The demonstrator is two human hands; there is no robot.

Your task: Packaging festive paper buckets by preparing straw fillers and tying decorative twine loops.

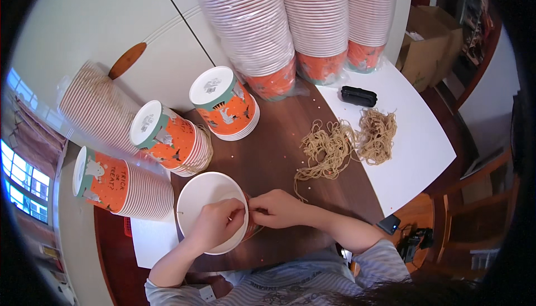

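A white-lined paper bucket (204, 190) stands open side up in front of me, with an orange printed outside. My left hand (218, 222) reaches inside it, fingers pinched together against the right part of its wall. On the outer side of that same wall, my right hand (279, 208) pinches with thumb and finger. Whatever sits between the fingers of either hand is too small to make out. A short bit of tan cord pokes through the bucket's left wall. Two loose heaps of tan cord, one on the brown tabletop (326, 152) and one on the white part (378, 135), lie to the right.
Upside-down orange buckets (228, 105) stand at the left, one pair (173, 138) nested with cord around it. A tilted bucket stack (125, 183) lies nearby. Tall plastic-wrapped bucket stacks (254, 27) rise at the back. A black case (358, 96) sits beyond the cord.
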